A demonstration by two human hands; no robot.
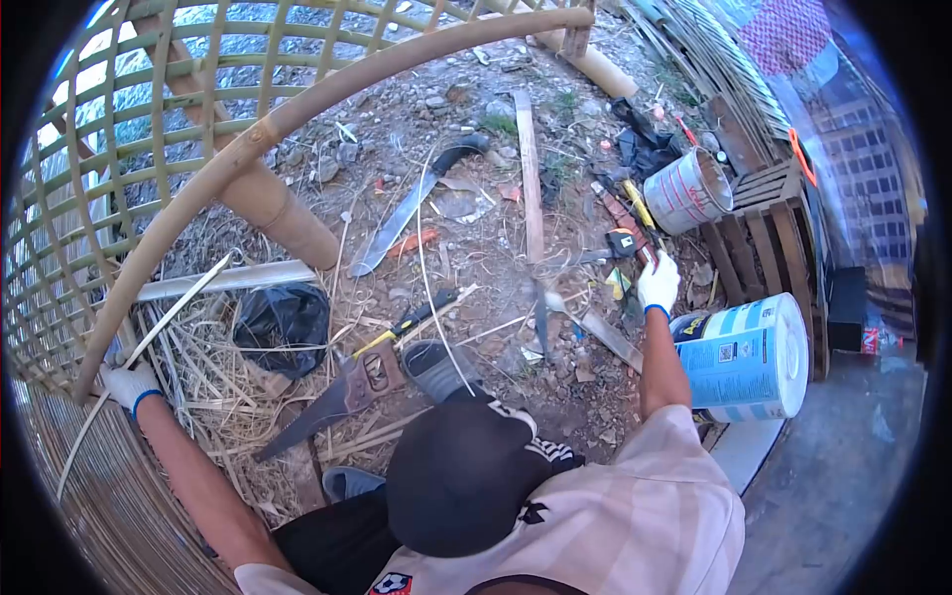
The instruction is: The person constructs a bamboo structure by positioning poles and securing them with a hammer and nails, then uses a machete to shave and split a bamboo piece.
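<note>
My left hand (131,385), in a white glove with a blue cuff, is closed around a pale bamboo strip (183,309) beside the curved bamboo pole (238,154) of a woven lattice. The strip slants up to the right and down to the left past the hand. My right hand (658,283), gloved the same way, reaches low to the ground with its fingers closed at the end of a reddish-brown tool handle (648,254); its working end I cannot make out. Touching or close beside it lie a tape measure (622,241) and a yellow tool (639,205).
A machete (407,216), a handsaw (342,405) and a yellow-black tool (405,322) lie on littered ground. A black plastic bag (282,329) rests on bamboo shavings. On the right stand a blue-white bucket (739,357), a stained pail (686,190) and a wooden crate (769,233).
</note>
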